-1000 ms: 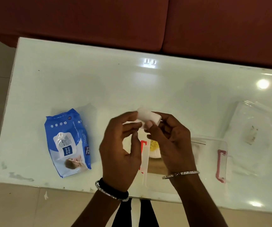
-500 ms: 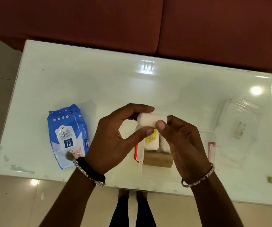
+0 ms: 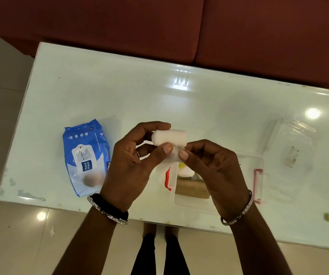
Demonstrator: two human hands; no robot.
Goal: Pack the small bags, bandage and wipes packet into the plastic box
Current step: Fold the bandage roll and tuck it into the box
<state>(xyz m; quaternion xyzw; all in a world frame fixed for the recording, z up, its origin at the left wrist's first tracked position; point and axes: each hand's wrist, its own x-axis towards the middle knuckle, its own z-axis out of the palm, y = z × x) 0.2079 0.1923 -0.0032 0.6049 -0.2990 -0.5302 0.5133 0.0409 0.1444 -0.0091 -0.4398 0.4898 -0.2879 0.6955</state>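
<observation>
A white bandage roll (image 3: 169, 136) is held in the air above the table. My left hand (image 3: 133, 165) grips it between thumb and fingers. My right hand (image 3: 213, 167) pinches its loose end on the right side. Below the hands stands the clear plastic box (image 3: 247, 175) with red latches, partly hidden by my right hand. Small bags (image 3: 187, 171), white, yellow and brown, lie inside it. The blue wipes packet (image 3: 86, 157) lies flat on the table to the left of my left hand.
The clear box lid (image 3: 292, 153) lies on the table at the right. The white glass table (image 3: 120, 96) ends near my legs at the front. A dark red sofa (image 3: 159, 26) runs along the far side.
The bandage roll has turned to lie level between both hands, and my right thumb has slid to its loose end. The view has shifted back, so the table looks further away.
</observation>
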